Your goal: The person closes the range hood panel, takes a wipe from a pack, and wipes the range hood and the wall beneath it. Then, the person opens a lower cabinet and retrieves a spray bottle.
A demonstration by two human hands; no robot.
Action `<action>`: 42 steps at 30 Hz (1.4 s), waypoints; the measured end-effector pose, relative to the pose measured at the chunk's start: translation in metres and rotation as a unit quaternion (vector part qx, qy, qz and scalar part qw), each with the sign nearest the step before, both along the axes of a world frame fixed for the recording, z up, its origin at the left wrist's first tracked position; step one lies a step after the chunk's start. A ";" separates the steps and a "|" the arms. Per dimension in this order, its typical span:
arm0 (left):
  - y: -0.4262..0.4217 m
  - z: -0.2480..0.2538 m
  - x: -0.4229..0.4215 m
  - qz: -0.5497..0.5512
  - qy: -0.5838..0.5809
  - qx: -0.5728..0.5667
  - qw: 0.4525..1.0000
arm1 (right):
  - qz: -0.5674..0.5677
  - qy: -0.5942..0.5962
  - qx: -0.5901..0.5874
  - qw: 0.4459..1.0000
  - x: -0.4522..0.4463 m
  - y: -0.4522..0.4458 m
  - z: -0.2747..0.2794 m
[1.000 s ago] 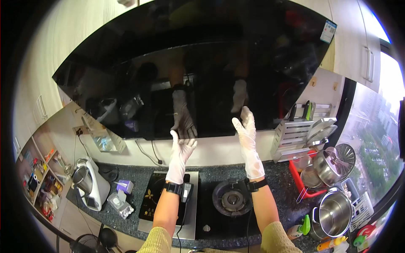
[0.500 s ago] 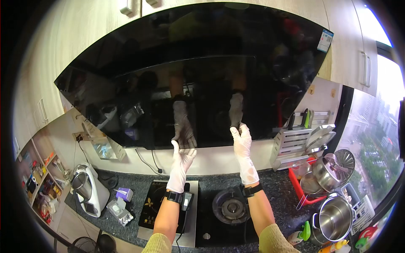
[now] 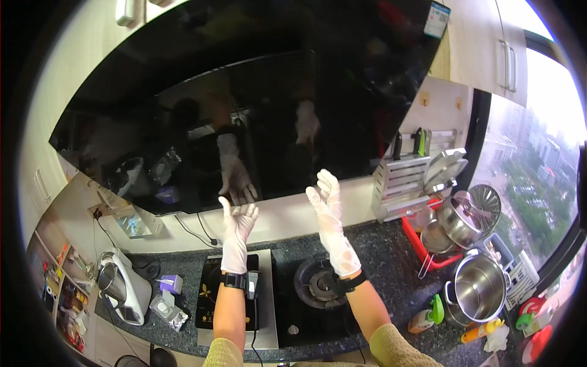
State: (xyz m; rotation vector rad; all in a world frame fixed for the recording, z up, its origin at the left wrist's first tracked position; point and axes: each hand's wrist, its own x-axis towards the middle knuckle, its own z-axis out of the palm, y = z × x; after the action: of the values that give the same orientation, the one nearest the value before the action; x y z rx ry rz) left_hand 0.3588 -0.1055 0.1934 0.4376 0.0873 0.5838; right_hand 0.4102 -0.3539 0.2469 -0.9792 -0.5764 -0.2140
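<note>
White gloves cover both hands. My left hand (image 3: 237, 235) is raised palm up just below the lower edge of the glossy black range hood (image 3: 263, 122), fingers spread and holding nothing. To its right, my right hand (image 3: 330, 220) is up near the same edge, fingers a little bent and thumb apart, with nothing in it. Both hands are mirrored in the hood's dark surface. Beneath my left forearm lies a black induction cooktop (image 3: 209, 300); the gas burner (image 3: 315, 282) is beneath my right wrist.
At left on the counter stand a white appliance (image 3: 131, 293), a purple box (image 3: 171, 283) and a foil-like packet (image 3: 168, 311). At right are a knife rack (image 3: 400, 183), a red basket (image 3: 411, 235), a steel pot (image 3: 480, 287) and a spray bottle (image 3: 422, 321).
The camera view has shifted, moving the hood and counter leftward in the picture. My right hand has turned, its fingers opening from a closer bend. My left hand remains spread.
</note>
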 end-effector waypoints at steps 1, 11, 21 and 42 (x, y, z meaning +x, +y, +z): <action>-0.003 0.001 -0.001 0.013 0.024 -0.012 1.000 | 0.011 0.038 0.018 0.999 -0.008 -0.004 -0.014; 0.003 -0.012 -0.009 -0.061 0.026 -0.070 0.995 | 0.165 0.333 -0.031 0.928 -0.161 -0.083 -0.169; -0.011 -0.053 -0.049 -0.171 0.075 -0.067 0.980 | 0.104 0.389 -0.060 0.913 -0.251 -0.158 -0.219; -0.271 -0.165 -0.223 -0.521 0.190 -0.169 0.815 | -0.206 0.460 0.002 0.864 -0.425 -0.269 -0.270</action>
State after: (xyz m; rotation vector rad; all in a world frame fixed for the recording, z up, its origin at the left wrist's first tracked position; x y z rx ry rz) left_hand 0.1362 -0.3761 0.0288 0.1901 0.3040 -0.6161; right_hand -0.0149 -0.6234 -0.0233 -1.0615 0.5215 -0.1001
